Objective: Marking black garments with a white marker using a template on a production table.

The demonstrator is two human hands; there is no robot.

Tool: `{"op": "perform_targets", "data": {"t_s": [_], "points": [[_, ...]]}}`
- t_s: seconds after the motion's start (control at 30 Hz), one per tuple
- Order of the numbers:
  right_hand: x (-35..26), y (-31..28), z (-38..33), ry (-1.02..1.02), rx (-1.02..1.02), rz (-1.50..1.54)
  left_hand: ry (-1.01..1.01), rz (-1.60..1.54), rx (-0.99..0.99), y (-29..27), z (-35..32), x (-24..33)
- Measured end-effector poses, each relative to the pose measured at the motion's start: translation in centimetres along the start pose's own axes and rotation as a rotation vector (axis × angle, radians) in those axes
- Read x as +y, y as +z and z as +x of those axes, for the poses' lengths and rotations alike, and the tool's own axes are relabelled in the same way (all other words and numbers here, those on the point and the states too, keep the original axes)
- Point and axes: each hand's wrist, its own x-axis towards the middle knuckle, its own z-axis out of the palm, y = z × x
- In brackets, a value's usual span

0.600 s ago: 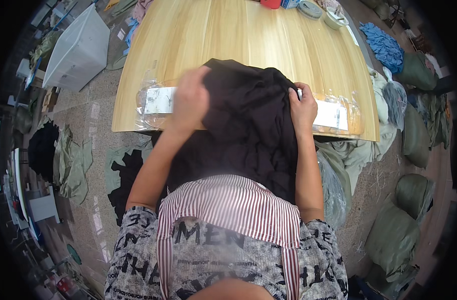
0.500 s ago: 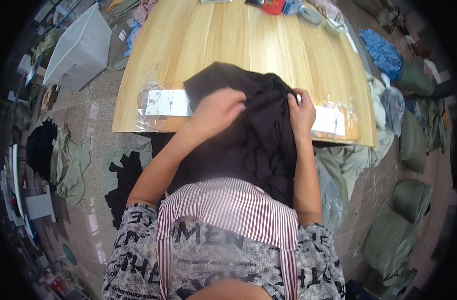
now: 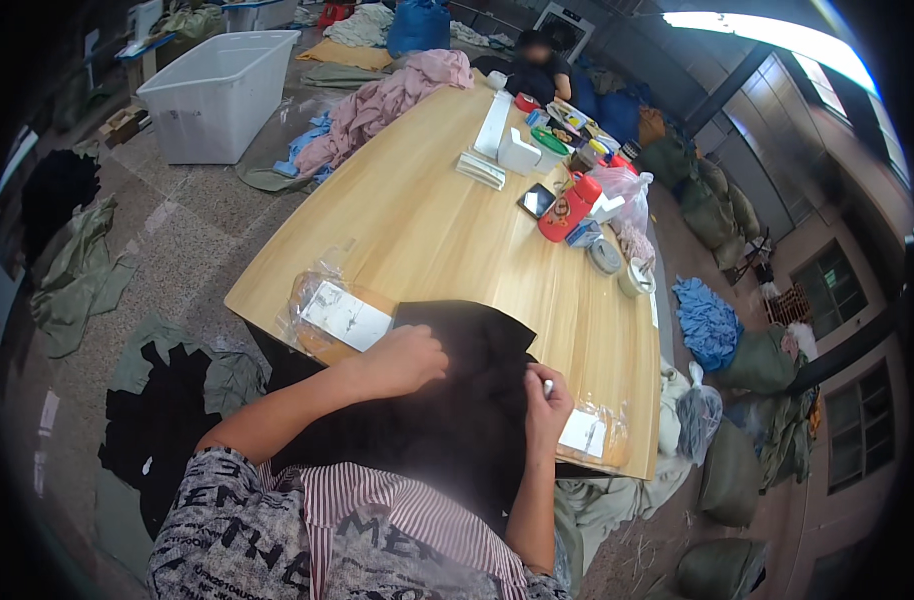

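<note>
A piece of black cloth (image 3: 467,345) drapes from the near end of the wooden table (image 3: 377,220) down over my lap. My left hand (image 3: 407,360) rests closed on its left part, fingers curled; what they hold is hidden. At the cloth's right edge my right hand (image 3: 547,400) is pinched closed, with a small white object (image 3: 548,388) showing between the fingers. I cannot tell whether it also grips the cloth.
White labels under clear tape flank the cloth. A red bottle (image 3: 570,208), a tape roll (image 3: 605,257) and small boxes crowd the table's right side. A white bin (image 3: 220,97) stands at left. Cloth piles and sacks lie on the floor; a person (image 3: 539,70) sits beyond the table.
The view has tilted up and turned, showing more of the table and room. My left hand has closed from loosely curled. The cloth's top lies flatter, and my right hand stays at its right edge.
</note>
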Motion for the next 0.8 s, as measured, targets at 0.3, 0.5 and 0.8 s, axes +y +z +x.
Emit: {"op": "perform_targets", "data": {"t_s": [0.3,0.5,0.8], "points": [[-5.7,-0.2,1.1,0.141,-0.882,-0.087,0.245,-0.784,0.367,-7.7,1.8,3.3],[-10.4,-9.3,0.2,-0.340,-0.774,-0.164,0.175,-0.724,-0.205,-8.4,-0.9,2.9],[-17.9,-6.4,-3.8,-0.143,-0.599,0.706,0.235,-1.453,0.315,-11.3,-6.3,2.6]]}}
